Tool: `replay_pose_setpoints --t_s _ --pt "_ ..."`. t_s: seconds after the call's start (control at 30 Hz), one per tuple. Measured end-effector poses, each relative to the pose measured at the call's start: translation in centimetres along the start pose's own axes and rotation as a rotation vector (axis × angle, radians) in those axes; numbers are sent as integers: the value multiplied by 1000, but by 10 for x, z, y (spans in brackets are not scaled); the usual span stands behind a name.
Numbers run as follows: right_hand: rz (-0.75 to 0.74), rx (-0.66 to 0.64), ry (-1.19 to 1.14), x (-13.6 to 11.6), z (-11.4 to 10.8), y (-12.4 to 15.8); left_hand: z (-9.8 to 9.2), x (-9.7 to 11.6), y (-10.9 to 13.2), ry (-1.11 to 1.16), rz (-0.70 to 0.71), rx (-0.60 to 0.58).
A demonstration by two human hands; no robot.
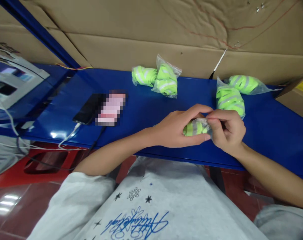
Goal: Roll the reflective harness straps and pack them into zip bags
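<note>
Near the front edge of the blue table, my left hand point(176, 128) is wrapped round a clear plastic bag with a rolled neon-yellow reflective strap point(193, 128) inside. My right hand point(226, 130) pinches the bag's right end between thumb and forefinger, close to my left fingertips. Just behind my right hand lies another bagged yellow roll point(230, 99), with one more bagged roll point(244, 84) behind it. Farther left, two bagged yellow rolls point(167, 80) point(144, 76) lie side by side against the cardboard.
On the blue table point(141, 110), a black device point(87, 108) with a white cable lies beside a blurred phone point(111, 108). White equipment point(21, 78) with cables is at far left. A cardboard box point(298, 96) stands at the right; a red stool point(48, 163) is below left.
</note>
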State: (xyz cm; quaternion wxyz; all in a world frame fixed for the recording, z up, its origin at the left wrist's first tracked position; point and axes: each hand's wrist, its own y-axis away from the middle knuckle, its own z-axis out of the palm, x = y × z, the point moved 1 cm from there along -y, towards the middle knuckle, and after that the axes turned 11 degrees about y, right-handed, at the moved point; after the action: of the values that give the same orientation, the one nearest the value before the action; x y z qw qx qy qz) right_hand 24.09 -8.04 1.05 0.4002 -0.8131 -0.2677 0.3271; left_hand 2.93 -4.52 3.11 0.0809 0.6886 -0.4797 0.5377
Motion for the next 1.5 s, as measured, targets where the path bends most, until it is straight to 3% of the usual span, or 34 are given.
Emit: replay_pose_setpoints --t_s 0.1,0.17,0.23,0.3,0.37,0.43,0.57,0.67,0.77,0.93,1.1,1.3,1.5 --pt "134 94 5 17 1 -1 -14 -9 0 -230 -80 -78" --pt "178 138 11 29 2 -4 -23 -25 -3 -268 -183 -51" --pt "170 164 68 38 2 -7 -28 -49 -6 -145 -248 105" --pt "127 162 158 39 2 -8 -30 -76 -9 44 -261 370" --pt "67 108 200 33 3 -6 -28 -96 -12 151 -214 432" --pt "4 4 190 23 5 -2 -25 -104 -12 32 -155 417" --pt "-116 -262 176 10 13 6 -20 -85 -7 -368 9 358" --pt "-151 -407 192 13 19 7 -14 -69 -4 -521 61 244" --pt "-86 -373 159 20 21 6 -8 -65 -3 -602 79 132" --pt "29 -243 70 25 20 2 -6 -62 -3 -630 76 242" --pt "-29 -232 74 21 17 2 -4 -58 -3 -607 162 243" --pt "-91 -268 88 15 16 3 -2 -62 -2 -623 115 93" --pt "-137 -277 92 17 18 3 -3 -61 -1 -598 79 89"
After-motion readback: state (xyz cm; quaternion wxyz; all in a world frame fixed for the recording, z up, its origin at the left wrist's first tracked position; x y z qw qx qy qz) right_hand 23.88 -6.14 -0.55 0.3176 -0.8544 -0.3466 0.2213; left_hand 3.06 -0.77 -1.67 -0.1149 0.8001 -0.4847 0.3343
